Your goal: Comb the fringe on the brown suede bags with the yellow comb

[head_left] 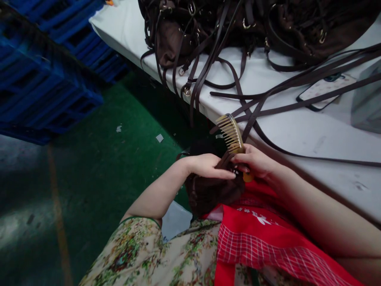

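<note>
My right hand (255,162) is closed round the handle of a yellow wide-toothed comb (230,133), teeth pointing left, held just below the table's edge. My left hand (208,166) lies with fingers together on a dark brown fringed piece (208,192) in my lap, pinching brown strands next to the comb's base. Brown straps run from that piece up onto the white table (297,127).
A heap of brown suede bags with long straps and metal rings (238,28) covers the table's far side. A phone (326,90) lies face down on the right under straps. Blue plastic pallets (44,71) stand on the green floor at left. A red apron covers my lap.
</note>
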The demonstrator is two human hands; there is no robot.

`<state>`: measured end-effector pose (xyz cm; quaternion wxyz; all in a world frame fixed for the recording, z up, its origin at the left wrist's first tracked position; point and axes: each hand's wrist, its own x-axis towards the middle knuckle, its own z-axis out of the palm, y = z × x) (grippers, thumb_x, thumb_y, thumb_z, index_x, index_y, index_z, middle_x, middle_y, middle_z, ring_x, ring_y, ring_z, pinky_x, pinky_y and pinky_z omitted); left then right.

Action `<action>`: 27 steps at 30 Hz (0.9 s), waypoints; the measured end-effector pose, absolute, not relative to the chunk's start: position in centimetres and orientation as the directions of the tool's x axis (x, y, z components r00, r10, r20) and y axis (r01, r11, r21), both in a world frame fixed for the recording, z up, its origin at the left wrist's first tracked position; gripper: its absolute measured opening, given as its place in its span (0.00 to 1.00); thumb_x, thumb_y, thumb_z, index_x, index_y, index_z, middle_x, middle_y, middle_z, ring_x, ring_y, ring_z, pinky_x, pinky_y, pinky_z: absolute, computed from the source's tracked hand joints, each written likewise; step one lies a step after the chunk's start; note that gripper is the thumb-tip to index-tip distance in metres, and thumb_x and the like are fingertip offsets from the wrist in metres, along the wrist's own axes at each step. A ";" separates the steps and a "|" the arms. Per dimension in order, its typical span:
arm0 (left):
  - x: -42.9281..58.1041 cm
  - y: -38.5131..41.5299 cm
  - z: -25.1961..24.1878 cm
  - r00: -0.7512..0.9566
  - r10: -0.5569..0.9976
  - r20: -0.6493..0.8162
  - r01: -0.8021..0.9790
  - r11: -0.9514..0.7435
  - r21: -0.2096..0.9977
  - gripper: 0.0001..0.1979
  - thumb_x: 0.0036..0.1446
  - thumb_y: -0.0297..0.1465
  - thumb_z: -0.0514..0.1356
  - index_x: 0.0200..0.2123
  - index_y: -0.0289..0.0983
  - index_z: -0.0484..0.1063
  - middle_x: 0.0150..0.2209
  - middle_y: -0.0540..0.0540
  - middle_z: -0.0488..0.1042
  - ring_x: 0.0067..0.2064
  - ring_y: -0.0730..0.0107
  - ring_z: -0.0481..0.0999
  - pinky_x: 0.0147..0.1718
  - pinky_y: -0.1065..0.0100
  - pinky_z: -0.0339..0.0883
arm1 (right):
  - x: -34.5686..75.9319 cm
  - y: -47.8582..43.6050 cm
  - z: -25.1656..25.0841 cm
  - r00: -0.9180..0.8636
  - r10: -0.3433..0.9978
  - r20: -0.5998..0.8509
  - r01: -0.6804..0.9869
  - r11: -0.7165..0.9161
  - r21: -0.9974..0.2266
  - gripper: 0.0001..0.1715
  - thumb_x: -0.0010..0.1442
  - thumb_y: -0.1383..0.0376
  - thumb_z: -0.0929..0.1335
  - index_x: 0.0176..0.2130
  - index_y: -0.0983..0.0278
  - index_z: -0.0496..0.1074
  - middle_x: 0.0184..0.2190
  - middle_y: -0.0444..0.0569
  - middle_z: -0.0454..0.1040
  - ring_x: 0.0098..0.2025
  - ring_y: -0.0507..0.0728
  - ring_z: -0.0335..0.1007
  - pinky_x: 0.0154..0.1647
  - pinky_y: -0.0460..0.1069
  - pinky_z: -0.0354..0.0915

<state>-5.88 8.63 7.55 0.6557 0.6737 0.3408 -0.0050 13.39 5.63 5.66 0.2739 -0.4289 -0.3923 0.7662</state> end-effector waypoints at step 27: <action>-4.7 2.7 1.4 0.747 0.339 -0.571 -0.035 0.879 0.476 0.10 0.45 0.30 0.67 0.31 0.30 0.76 0.31 0.44 0.77 0.32 0.70 0.75 0.37 0.70 0.66 | 18.7 2.0 4.3 -0.264 0.820 -0.507 0.284 -0.436 -0.854 0.22 0.48 0.49 0.72 0.31 0.66 0.72 0.19 0.44 0.72 0.20 0.52 0.64 0.20 0.46 0.61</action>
